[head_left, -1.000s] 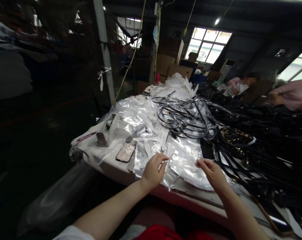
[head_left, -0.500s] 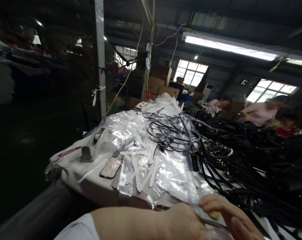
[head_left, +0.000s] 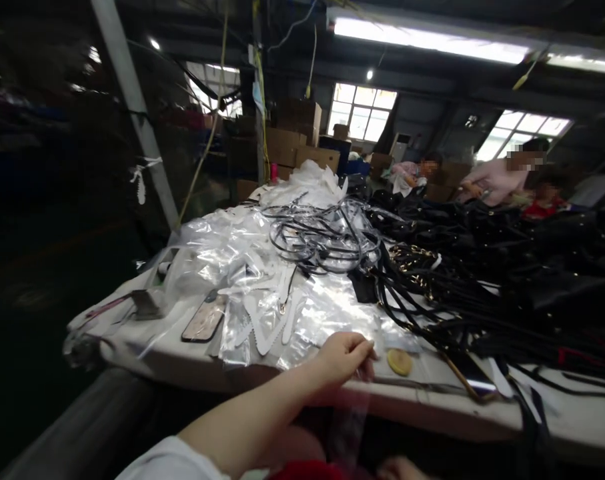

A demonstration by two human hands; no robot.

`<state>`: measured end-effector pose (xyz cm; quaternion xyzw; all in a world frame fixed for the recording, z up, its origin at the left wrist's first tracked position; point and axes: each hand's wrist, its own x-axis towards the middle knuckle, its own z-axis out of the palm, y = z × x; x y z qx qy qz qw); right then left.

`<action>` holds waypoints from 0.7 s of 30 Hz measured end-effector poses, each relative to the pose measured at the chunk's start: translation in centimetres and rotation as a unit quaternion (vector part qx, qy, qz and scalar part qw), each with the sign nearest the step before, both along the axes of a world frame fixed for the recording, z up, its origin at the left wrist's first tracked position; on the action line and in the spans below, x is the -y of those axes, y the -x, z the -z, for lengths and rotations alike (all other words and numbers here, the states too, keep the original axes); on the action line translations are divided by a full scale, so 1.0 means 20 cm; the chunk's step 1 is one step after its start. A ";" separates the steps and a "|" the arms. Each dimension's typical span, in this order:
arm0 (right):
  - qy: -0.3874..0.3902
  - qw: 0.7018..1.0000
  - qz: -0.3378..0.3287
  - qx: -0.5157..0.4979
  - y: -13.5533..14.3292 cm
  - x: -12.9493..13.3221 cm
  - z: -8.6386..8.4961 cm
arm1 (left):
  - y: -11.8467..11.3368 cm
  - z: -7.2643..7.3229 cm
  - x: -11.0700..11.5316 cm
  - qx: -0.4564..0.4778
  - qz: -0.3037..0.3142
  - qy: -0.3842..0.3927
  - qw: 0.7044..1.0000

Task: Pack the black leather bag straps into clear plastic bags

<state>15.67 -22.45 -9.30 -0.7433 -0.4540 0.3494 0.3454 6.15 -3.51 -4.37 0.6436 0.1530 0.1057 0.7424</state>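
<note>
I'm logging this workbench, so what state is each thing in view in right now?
Left hand: fingers closed on a clear plastic sheet
Clear plastic sheet: hanging down before the table edge
Right hand: mostly cut off, grip unclear
Smartphone: lying flat
White serrated strips: loose, overlapping
Looped black straps: tangled
Yellow disc: lying flat
Fluorescent light: lit
</note>
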 end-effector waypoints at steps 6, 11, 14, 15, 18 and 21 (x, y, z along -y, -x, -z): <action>-0.091 0.963 0.096 -0.233 -0.08 0.11 -0.02 | 0.00 0.17 0.17 -0.022 0.125 -0.021 0.992; -0.148 0.909 0.218 -0.323 -0.04 -0.04 -0.09 | 0.07 0.22 0.22 -0.027 0.214 -0.139 0.967; -0.182 0.882 0.325 -0.288 -0.03 -0.08 -0.07 | 0.10 0.26 0.21 -0.068 0.231 -0.175 0.955; -0.186 0.880 0.338 -0.277 -0.03 -0.08 -0.06 | 0.11 0.27 0.20 -0.068 0.224 -0.188 0.954; -0.167 0.918 0.280 -0.226 -0.02 -0.07 -0.07 | 0.11 0.27 0.17 -0.019 0.156 -0.173 0.972; -0.135 0.977 0.157 -0.054 -0.05 -0.07 -0.07 | 0.10 0.25 0.16 0.001 0.058 -0.101 0.993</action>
